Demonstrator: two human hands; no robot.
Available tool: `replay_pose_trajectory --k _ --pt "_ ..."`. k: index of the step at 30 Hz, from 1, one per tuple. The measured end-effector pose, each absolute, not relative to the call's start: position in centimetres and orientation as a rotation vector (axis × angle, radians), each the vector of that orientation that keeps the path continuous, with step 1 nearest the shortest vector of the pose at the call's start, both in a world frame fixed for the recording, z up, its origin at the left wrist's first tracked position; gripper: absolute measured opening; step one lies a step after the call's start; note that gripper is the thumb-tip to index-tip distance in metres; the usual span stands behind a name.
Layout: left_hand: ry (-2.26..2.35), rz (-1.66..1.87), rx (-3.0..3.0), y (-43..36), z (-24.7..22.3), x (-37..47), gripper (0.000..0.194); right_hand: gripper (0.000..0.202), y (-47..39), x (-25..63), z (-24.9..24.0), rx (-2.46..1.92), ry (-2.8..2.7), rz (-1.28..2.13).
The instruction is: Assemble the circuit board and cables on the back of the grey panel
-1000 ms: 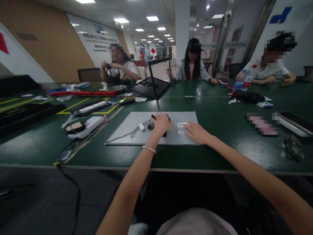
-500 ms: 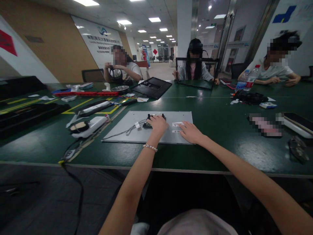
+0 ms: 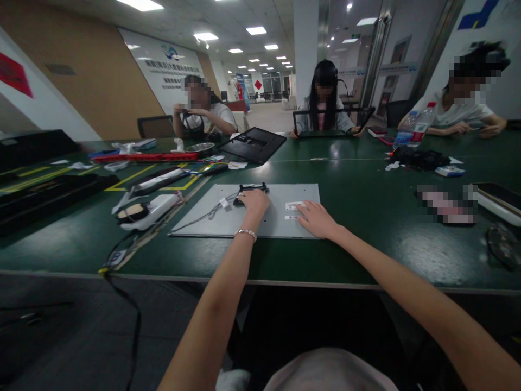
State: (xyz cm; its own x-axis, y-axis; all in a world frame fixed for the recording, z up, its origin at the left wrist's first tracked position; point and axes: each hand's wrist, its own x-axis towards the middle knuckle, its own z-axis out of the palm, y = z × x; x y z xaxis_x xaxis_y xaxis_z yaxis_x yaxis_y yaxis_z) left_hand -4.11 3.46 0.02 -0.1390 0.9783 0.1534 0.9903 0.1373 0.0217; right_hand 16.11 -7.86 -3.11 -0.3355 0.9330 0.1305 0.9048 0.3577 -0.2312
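A flat grey metal panel (image 3: 280, 230), like the back of a screen, lies on the green table in front of me. My left hand (image 3: 255, 202) is closed on a small black bracket (image 3: 246, 188) near the panel's far middle; its fingers hide much of the bracket, which looks slightly tilted. Thin grey cables (image 3: 215, 209) with a white tag run from it to the panel's left corner. My right hand (image 3: 318, 219) lies flat with fingers stretched on the panel's right part, beside two white labels (image 3: 293, 206).
Left of the panel lie a white device (image 3: 152, 210) and cables. Beyond it rests a black plastic cover (image 3: 255, 145). Opposite, a person holds a black frame (image 3: 299, 124); two other people sit nearby. Bottles (image 3: 421, 126), a pink phone-shaped thing (image 3: 445, 205) and a white-edged device (image 3: 499, 203) stand or lie right.
My left hand and the black bracket have shifted slightly left, and the bracket has tipped. My right hand stays in place. The person opposite has lowered the black frame.
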Motion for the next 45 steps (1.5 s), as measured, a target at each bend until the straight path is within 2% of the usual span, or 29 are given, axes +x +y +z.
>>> replay_pose_trajectory --k 6,17,25,30,37,45 --pt "-2.227 -0.263 -1.919 5.3 -0.7 -5.5 0.048 0.058 -7.5 16.2 -3.5 -1.636 -2.373 0.173" --pt "-2.302 -0.098 -2.012 4.0 0.3 -5.9 0.051 0.063 -8.7 16.5 -2.5 -1.609 -2.434 0.274" --pt "-2.128 -0.357 -1.977 6.3 0.6 -5.3 0.05 0.063 -8.7 16.3 -2.5 -1.603 -2.43 0.265" --pt "-2.421 -0.137 -2.106 10.1 0.9 -6.4 0.054 0.062 -8.4 16.3 -2.6 -1.613 -2.436 0.261" --pt "-2.381 -0.132 -2.165 12.9 -0.2 -7.7 0.075 0.062 -8.6 16.1 -2.1 -1.607 -2.444 0.27" --pt "-2.428 -0.081 -2.211 13.9 0.9 -8.8 0.076 0.062 -7.8 15.1 -1.9 -1.603 -2.463 0.265"
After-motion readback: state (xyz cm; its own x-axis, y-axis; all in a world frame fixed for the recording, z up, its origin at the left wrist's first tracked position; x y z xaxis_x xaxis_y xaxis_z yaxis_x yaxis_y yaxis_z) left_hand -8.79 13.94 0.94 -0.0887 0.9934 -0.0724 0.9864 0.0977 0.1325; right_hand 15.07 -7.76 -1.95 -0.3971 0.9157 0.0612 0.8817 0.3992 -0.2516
